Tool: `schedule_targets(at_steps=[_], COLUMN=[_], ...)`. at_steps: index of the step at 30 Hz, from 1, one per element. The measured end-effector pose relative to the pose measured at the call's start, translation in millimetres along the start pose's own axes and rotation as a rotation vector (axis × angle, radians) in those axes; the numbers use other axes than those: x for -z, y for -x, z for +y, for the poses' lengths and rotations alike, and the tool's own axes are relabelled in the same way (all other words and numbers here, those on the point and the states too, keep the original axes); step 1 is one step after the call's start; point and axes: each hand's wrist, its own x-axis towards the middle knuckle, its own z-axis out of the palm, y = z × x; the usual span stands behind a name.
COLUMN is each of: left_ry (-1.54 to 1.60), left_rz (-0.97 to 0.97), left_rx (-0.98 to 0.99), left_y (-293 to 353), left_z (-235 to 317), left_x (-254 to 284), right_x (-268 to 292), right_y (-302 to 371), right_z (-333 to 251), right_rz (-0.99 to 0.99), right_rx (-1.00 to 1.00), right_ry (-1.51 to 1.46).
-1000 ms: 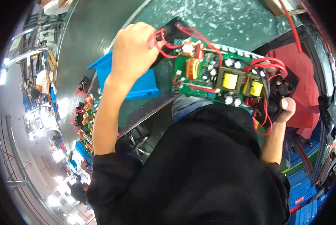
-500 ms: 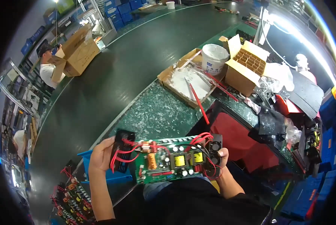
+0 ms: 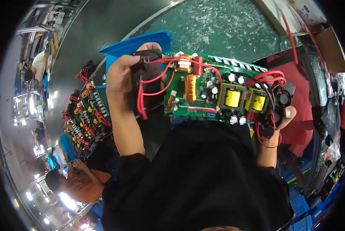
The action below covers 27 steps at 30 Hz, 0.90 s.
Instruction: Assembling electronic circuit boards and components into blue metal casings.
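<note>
Level in front of my body is a green circuit board with two yellow-wound transformers, a copper coil and white-topped capacitors. My left hand is closed round a black end panel, thumb on its upper edge, fingers partly hidden behind it. Red wires run from that panel to the board. At the board's other end, my right hand grips a black panel with small round fans; most of its fingers are hidden behind. Thick red and thin black wires loop there.
Behind the left panel lies a blue metal piece on the green bench. Several similar wired boards are piled at left on the dark conveyor. A person in orange works at lower left. A red sheet lies at right.
My view has tilted down and swung, so the board and hands appear higher and larger. The powder bucket has left view, and the person in orange has come in. Both grips stay.
</note>
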Motion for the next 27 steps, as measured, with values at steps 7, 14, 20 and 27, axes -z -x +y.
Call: schedule_targets(at_steps=[7, 14, 20, 27], left_ry=[-0.734, 0.058, -0.162, -0.241], left_rz=[0.21, 0.256, 0.587, 0.695], left_rx=[0.087, -0.148, -0.314, -0.417], left_y=[14, -2, 24, 20], left_z=[33, -12, -30, 3], left_x=[5, -1, -4, 18], right_x=[-9, -9, 58, 64], right_y=[12, -11, 8, -12], right_z=[-8, 3, -21, 6], right_rz=[0.036, -0.147, -0.202, 0.184], right_rx=[0.025, 0.049, 0.38, 1.035], right_ry=[0.064, 0.067, 0.054, 0.726])
